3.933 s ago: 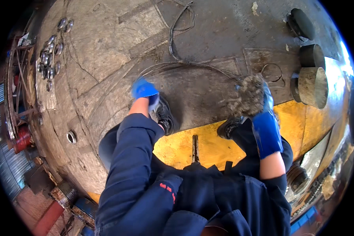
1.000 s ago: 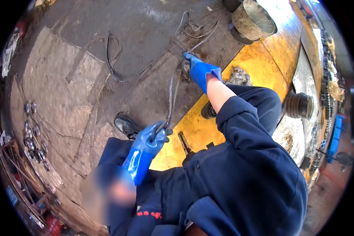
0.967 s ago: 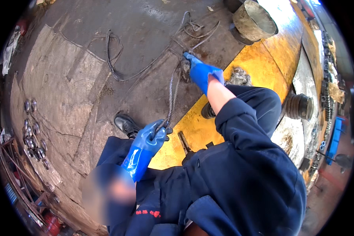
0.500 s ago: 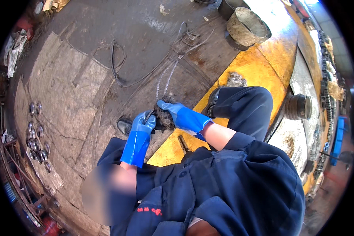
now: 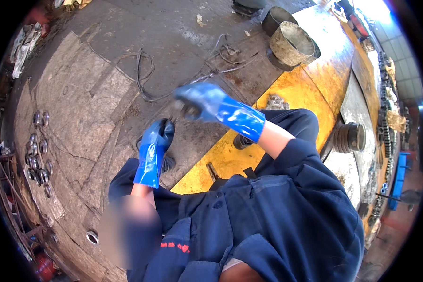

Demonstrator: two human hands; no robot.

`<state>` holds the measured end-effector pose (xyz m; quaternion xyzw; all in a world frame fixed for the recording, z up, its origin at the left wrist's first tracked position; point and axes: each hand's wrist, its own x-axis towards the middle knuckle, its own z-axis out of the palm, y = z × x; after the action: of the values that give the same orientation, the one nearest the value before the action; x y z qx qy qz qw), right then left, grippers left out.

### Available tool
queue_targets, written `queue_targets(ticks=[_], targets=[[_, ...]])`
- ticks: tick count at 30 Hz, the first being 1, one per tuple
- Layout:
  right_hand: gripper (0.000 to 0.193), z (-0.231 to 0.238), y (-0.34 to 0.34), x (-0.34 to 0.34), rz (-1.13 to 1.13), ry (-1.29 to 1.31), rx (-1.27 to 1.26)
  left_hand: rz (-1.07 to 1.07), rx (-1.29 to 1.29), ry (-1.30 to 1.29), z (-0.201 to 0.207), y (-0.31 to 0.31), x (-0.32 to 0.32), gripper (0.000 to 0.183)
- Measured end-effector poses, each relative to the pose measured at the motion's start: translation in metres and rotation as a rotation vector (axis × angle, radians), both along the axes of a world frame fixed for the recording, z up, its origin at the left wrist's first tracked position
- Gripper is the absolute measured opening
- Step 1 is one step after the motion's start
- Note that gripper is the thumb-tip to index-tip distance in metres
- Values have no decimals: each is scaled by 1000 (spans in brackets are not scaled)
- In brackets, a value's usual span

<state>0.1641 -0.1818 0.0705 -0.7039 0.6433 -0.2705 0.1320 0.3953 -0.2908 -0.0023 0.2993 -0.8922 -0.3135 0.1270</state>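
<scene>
My left hand (image 5: 157,135), in a blue rubber glove, is closed above the dirty ground near my shoe (image 5: 168,163). A dark spot shows at its fingertips, and I cannot tell what it pinches. My right hand (image 5: 203,100), in a matching glove, is raised ahead and to the right of it, blurred by motion. Its fingers curl round a dark lump (image 5: 190,110) too smeared to name. A wire rope (image 5: 213,73) lies on the ground just beyond the right hand, which hides part of it. A thin cable (image 5: 144,94) loops off to its left.
Several metal rings (image 5: 35,162) lie at the left on a worn sheet (image 5: 70,117). At the far right stand round metal collars (image 5: 291,44) beside a yellow plate (image 5: 310,89). A ribbed cylinder (image 5: 348,137) and a crumpled wad (image 5: 277,102) are to my right.
My hands have drawn apart: the right moved forward and up, the left slightly back and left. The dark fuzzy wad between them and the rope's near loop no longer show there.
</scene>
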Motion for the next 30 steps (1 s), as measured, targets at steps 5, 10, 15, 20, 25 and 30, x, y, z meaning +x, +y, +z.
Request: queue_targets(ticks=[5,10,15,20,25,30], targets=[[60,-34,-44,17,380,9,-250,-107,-239,-30,28,-1,13,22],[40,-57,-81,7,577,-14,425,-150,-127,-117,20,-6,23,12],[21,-133,-40,-67,90,-52,382,-62,432,7,13,5,29,13],[28,-93,-29,-74,108,252,860,-84,439,-75,9,12,41,21],[36,-160,8,-94,-64,178,817,-321,-148,-209,58,20,14,16],[32,-187,18,-97,-39,258,863,-191,315,-154,44,27,14,7]])
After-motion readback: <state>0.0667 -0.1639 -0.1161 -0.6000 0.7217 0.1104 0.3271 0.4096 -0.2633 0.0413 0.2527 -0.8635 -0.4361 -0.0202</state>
